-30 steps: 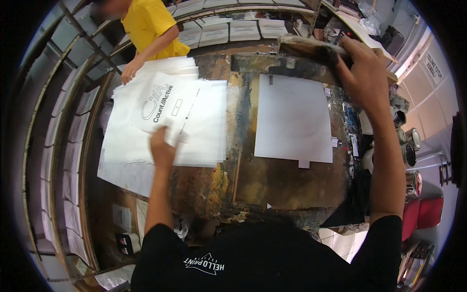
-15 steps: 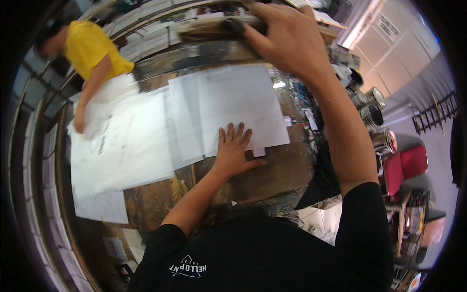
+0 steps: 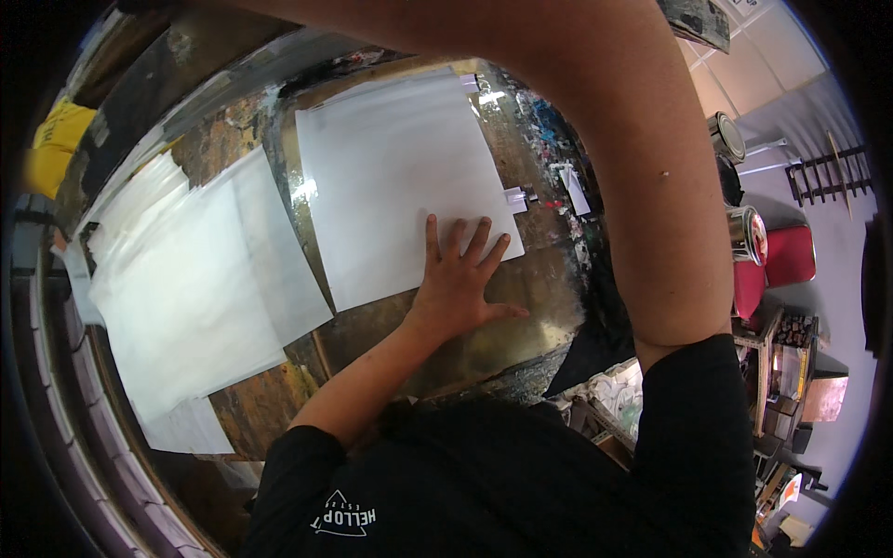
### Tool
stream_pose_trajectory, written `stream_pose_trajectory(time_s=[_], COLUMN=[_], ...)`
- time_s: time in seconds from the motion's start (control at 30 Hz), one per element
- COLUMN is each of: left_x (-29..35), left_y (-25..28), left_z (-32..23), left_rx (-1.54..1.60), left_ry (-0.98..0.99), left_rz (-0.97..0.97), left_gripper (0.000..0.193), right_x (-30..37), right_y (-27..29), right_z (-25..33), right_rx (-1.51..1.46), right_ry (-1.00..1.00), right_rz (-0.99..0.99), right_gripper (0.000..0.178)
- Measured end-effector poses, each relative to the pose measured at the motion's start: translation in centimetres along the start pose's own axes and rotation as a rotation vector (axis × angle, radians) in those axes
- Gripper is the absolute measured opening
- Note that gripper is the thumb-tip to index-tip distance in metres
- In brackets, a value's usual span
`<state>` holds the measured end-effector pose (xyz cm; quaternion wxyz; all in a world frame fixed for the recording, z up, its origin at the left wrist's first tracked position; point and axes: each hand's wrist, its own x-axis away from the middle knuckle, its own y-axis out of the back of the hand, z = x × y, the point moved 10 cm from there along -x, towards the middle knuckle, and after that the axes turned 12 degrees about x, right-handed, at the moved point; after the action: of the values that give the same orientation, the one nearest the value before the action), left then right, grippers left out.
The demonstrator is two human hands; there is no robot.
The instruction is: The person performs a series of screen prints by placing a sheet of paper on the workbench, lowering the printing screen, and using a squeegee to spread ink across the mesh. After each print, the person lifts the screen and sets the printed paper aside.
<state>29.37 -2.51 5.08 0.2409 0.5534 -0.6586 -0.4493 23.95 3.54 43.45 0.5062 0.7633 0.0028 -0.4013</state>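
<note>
My left hand (image 3: 460, 284) lies flat with its fingers spread, fingertips on the lower right edge of a white paper sheet (image 3: 400, 177). Thumb and palm rest on the stained, shiny board (image 3: 535, 293) beneath. Small white tabs (image 3: 515, 200) sit against the sheet's right edge. My right forearm (image 3: 577, 65) arches across the top of the view, and its hand lies beyond the upper edge. To the left is an uneven pile of white sheets (image 3: 186, 307), some of them translucent. A dark, stained frame or panel (image 3: 139, 79) slants at the upper left.
A person in a yellow shirt (image 3: 63, 139) is partly visible at the far left. Paint-spattered table edge (image 3: 558, 158), a dark cloth (image 3: 595, 349) and metal cans (image 3: 744, 232) line the right side. Beyond them stands a red chair (image 3: 791, 256).
My right hand has gone from the wooden bar at the top to out of view, its arm now bent leftward. The sheet under my left hand now lies apart from the left pile.
</note>
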Motion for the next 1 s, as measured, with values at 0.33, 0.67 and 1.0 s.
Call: stream_pose_trajectory(time_s=[0.33, 0.67, 1.0], left_x=[2.7, 20.3, 22.9], left_y=[10.1, 17.7, 12.3], left_z=[1.7, 9.0, 10.7], left_rx=[0.345, 0.875, 0.032], left_ry=[0.134, 0.512, 0.487], left_rz=[-0.491, -0.779, -0.564], left_gripper=[0.095, 0.105, 0.131], right_x=[0.2, 15.8, 5.2], right_y=[-1.3, -15.0, -35.9], right_z=[0.8, 4.2, -2.3], right_rx=[0.010, -0.118, 0.239], right_ry=[-0.023, 0.239, 0.064], right_rz=[-0.017, 0.423, 0.125], right_gripper=[0.055, 0.064, 0.048])
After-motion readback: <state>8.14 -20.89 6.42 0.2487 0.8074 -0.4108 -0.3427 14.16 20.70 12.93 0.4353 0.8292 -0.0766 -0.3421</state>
